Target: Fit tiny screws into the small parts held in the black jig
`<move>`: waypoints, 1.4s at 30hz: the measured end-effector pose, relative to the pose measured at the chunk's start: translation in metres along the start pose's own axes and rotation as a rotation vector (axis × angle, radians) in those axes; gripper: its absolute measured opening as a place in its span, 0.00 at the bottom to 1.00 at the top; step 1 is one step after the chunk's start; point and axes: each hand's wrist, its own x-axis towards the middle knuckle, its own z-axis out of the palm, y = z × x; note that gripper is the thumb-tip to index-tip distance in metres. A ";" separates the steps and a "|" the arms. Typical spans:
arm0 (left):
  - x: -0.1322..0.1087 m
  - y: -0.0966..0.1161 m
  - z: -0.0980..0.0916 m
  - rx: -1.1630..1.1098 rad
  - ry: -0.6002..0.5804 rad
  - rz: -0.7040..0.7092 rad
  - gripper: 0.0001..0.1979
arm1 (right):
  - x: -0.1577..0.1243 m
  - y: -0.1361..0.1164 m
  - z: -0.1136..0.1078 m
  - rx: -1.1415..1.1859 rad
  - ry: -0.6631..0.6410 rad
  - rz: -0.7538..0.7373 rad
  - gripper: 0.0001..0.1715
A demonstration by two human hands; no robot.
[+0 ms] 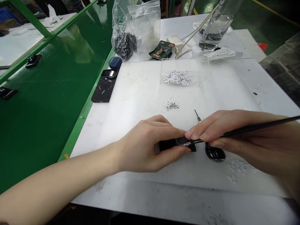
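Note:
My left hand point(142, 142) pinches a small flat black piece point(167, 144) between thumb and fingers, low over the white work sheet. My right hand point(234, 134) grips a slender black-handled tool point(262, 125) like a pen; its thin silvery tip meets the black piece. The fingertips of both hands almost touch there. Just above my right fingers a thin metal-tipped rod point(197, 115) sticks out; the rest of it is hidden. Beneath that hand lies a glossy black rounded object point(215, 153). Small white pieces point(240, 167) are scattered beside it, partly covered by my right hand.
Tiny dark bits point(172, 105) lie in a small pile. Behind them is a clear tray point(161, 82) of white pieces point(177, 78). A black phone point(104, 87), clear plastic bags point(147, 31), a green packet point(162, 50) and a water container point(214, 32) stand around. A green conveyor belt point(58, 103) runs along the left.

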 end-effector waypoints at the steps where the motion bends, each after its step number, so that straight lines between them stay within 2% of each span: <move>1: 0.000 0.000 0.000 0.001 0.000 0.001 0.08 | 0.000 0.001 0.000 0.000 0.003 -0.006 0.16; 10: 0.000 0.000 0.001 0.005 -0.006 -0.004 0.08 | 0.000 0.003 0.000 0.002 0.009 -0.019 0.16; 15: -0.001 0.000 0.000 0.000 -0.001 0.003 0.08 | 0.001 0.001 -0.001 0.021 -0.040 -0.020 0.14; 42: 0.000 0.000 0.001 0.012 0.000 0.021 0.09 | 0.002 0.001 0.000 0.074 -0.003 0.036 0.12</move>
